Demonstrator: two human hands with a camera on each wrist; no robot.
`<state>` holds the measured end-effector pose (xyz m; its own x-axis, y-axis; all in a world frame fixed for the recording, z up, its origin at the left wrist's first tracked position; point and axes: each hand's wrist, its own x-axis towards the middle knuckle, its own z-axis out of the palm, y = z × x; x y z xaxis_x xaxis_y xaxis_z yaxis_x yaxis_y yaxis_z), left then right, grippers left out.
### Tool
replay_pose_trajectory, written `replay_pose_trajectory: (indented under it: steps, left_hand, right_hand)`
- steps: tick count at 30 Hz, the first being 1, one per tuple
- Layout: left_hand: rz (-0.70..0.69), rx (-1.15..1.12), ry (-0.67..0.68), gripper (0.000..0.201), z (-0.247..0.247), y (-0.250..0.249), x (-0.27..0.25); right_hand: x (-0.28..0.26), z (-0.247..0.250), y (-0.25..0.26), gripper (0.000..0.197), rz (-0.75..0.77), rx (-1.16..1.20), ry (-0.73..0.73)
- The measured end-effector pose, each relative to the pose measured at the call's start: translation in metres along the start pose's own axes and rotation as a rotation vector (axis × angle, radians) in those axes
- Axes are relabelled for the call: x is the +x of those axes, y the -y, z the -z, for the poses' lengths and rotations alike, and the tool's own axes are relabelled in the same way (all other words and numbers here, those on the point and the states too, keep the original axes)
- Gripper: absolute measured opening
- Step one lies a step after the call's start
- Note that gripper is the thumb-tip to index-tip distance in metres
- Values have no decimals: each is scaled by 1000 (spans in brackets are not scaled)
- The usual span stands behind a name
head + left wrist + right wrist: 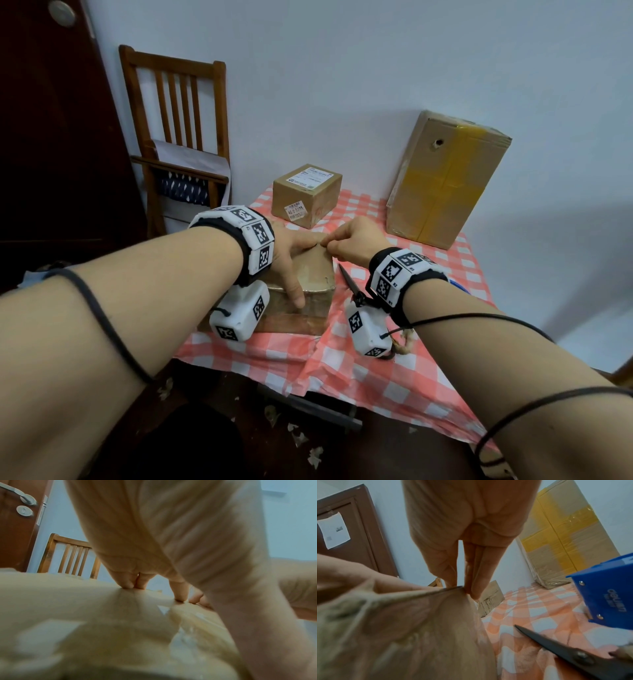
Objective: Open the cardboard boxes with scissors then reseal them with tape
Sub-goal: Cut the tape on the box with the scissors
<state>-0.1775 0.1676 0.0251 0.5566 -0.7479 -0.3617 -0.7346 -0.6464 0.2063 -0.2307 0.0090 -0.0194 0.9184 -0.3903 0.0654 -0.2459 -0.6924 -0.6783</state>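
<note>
A worn cardboard box (313,274) lies on the checked tablecloth in front of me. My left hand (291,246) rests flat on its top, fingertips (128,584) pressing the cardboard (85,615) and thumb reaching down the front face. My right hand (342,241) pinches the flap edge at the box's far right corner; the right wrist view shows thumb and fingers (476,585) closed on that thin edge (436,592). Black scissors (350,282) (556,645) lie shut on the cloth just right of the box. A blue tape dispenser (607,595) stands beside them.
A small labelled box (305,195) sits behind the near one. A tall box with yellow tape (445,181) leans on the wall at the back right. A wooden chair (178,137) and a dark door stand to the left. The table's front edge (308,404) is close to me.
</note>
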Motion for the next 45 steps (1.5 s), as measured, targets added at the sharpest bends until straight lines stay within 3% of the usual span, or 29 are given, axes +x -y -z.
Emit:
replay_pose_trajectory:
  steps: [5,10,14,18,28,30,39,42,45]
  left_hand:
    - [67,52,11,113,-4,4,6]
    - [153,246,-34,148,-5,4,10]
    - [151,315,-62,160,-6,4,14]
    - [154,327,-54,159,-6,2,15]
    - [138,395,-116,157,-10,1,16]
    - [134,409,-132,157,-10,0,16]
    - [103,438,-194,154,-14,0,15]
    - [109,444,-196,156,-15,1,15]
    - [122,441,-193,158,-15,2,16]
  right_hand:
    - [1,1,-2,23,-21,37,17]
    - [5,3,-1,22,31,-22,64]
    - [7,10,2,24,73,-91,95]
    - [1,17,10,11,135,-211,94]
    - [-4,12,43,15,163,-692,141]
    - [-4,11,50,28,157,-750,145]
    - [4,15,54,30,31,-676,214]
    - [2,15,55,29,44,-673,204]
    - [-1,13,59,16,100,-730,197]
